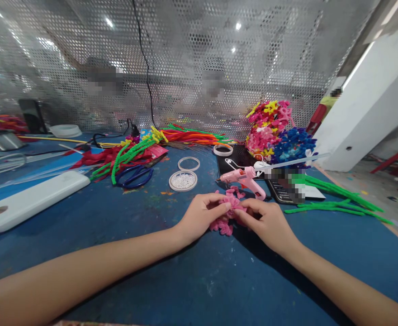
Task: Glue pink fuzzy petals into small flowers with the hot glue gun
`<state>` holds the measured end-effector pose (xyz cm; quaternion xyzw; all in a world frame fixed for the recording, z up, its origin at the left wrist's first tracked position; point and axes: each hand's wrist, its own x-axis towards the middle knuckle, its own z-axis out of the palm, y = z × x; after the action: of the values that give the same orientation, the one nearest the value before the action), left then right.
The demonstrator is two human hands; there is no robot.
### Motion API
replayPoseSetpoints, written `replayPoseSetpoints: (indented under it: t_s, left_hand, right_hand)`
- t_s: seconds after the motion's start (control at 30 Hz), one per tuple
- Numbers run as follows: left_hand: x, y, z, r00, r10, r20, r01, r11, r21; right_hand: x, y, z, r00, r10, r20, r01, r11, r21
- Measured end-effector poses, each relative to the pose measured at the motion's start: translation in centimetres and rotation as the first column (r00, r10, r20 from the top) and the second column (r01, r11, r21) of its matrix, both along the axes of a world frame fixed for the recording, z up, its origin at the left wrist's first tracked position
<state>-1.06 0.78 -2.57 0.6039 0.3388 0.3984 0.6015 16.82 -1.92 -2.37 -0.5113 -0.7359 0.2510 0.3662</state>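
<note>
Both hands meet over a small heap of pink pipe-cleaner flowers (225, 226) on the blue table. My left hand (202, 215) pinches one pink pipe-cleaner flower (233, 202) from the left, thumb on its petals. From the right, my right hand (266, 222) grips the same flower between thumb and fingers. Just behind them lies a pink hot glue gun (241, 175) with a long clear glue stick in its back, nozzle pointing left. Farther back on the left is a round dish of small white beads (183, 180), with a ring-shaped lid (188, 164) behind it.
At the back right stand bunches of pink (265, 136) and blue flowers (292, 145). Green pipe cleaners (344, 199) lie at the right edge beside a dark keypad device (283, 188). Blue-handled scissors (134, 176) and a long white device (36, 199) lie left. A perforated metal screen (185, 59) rises behind.
</note>
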Motion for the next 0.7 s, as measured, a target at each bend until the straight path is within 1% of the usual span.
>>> replayPoseSetpoints:
  t_s: [0.17, 0.37, 0.47, 0.57, 0.7]
  left_hand:
    - [-0.04, -0.07, 0.22, 1.0, -0.007, -0.009, 0.007, 1.0, -0.007]
    - [-0.05, 0.0, 0.24, 0.999, -0.033, 0.006, 0.033, 0.998, -0.053]
    - [0.06, -0.13, 0.38, 1.0, -0.017, -0.018, 0.017, 1.0, -0.017]
    - [0.17, -0.34, 0.66, 0.997, 0.004, -0.083, -0.001, 0.999, 0.035]
    - [0.17, -0.43, 0.78, 0.993, 0.003, -0.117, 0.004, 0.998, 0.055]
  right_hand:
    - [0.0, -0.05, -0.01, 1.0, 0.01, 0.008, -0.01, 1.0, -0.003]
    - [0.03, 0.07, -0.01, 1.0, 0.005, 0.019, -0.005, 1.0, 0.01]
    - [0.01, 0.04, 0.1, 0.999, 0.006, 0.035, -0.006, 1.0, 0.022]
    - [-0.05, -0.07, 0.2, 0.998, 0.031, 0.055, -0.033, 0.999, 0.032]
    - [-0.09, -0.17, 0.12, 0.997, 0.036, 0.066, -0.038, 0.999, 0.025]
